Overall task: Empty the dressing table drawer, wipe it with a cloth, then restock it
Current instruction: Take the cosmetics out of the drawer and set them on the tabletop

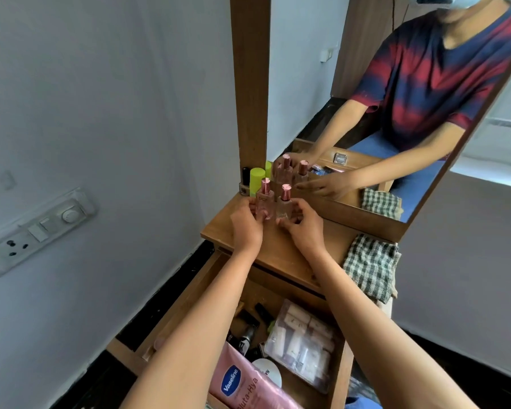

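Facing the dressing table (322, 249), you have its mirror (351, 98) rising at twelve o'clock and the drawer (186, 305) pulled open at six o'clock, still stocked. In the drawer, a pink Vaseline tube (242, 382) lies at the near edge, a clear pouch (304, 343) of small items sits at its three o'clock, and a white round lid (267, 371) rests between them, with dark items behind. A checked cloth (372, 267) drapes over the tabletop's edge at three o'clock of your hands. Your left hand (247, 224) curls its fingers around one pink-capped bottle (264, 202); your right hand (303, 227) pinches the second pink-capped bottle (285, 206), touching the first. Both stand upright on the tabletop. At eleven o'clock of them stands a green-capped bottle (256, 178), with a small dark-capped bottle (245, 183) just beside it
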`<state>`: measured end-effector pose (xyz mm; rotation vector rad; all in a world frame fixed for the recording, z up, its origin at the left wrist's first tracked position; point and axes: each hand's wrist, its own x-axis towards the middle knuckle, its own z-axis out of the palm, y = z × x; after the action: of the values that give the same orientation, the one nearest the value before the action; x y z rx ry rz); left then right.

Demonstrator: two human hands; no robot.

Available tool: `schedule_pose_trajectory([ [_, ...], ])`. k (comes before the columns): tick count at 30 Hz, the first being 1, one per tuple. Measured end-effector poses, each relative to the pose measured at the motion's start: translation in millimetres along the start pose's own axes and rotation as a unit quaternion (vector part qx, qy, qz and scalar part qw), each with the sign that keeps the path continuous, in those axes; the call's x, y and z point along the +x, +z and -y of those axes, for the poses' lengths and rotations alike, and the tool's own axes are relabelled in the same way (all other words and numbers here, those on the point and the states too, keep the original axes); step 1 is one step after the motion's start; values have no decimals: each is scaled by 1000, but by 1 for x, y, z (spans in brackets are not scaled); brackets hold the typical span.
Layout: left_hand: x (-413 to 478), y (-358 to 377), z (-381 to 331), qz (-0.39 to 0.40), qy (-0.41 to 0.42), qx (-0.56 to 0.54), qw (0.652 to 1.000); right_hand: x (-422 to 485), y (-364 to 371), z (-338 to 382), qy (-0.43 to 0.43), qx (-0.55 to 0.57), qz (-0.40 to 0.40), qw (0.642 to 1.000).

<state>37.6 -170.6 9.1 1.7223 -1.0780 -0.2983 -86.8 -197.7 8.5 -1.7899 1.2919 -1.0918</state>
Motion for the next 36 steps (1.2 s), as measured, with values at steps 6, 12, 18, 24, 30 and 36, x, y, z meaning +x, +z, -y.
schedule_pose_trajectory([
  [6,15,17,-1,-9,-23,-6,1000,14,14,3,36,31,-55,997],
  [12,22,24,-1,-19,-37,2,999,25,25,-1,64,12,-95,993],
  [18,21,28,-3,-47,-38,-2,998,22,24,-2,56,2,-119,991],
  [24,23,28,-4,-55,-51,-3,997,25,27,-4,64,-16,-122,990],
  [30,24,30,-2,-58,-63,-19,996,27,28,-4,82,-15,-117,990],
  [36,20,28,-4,-52,-55,-19,997,24,25,-1,82,-10,-114,990],
])
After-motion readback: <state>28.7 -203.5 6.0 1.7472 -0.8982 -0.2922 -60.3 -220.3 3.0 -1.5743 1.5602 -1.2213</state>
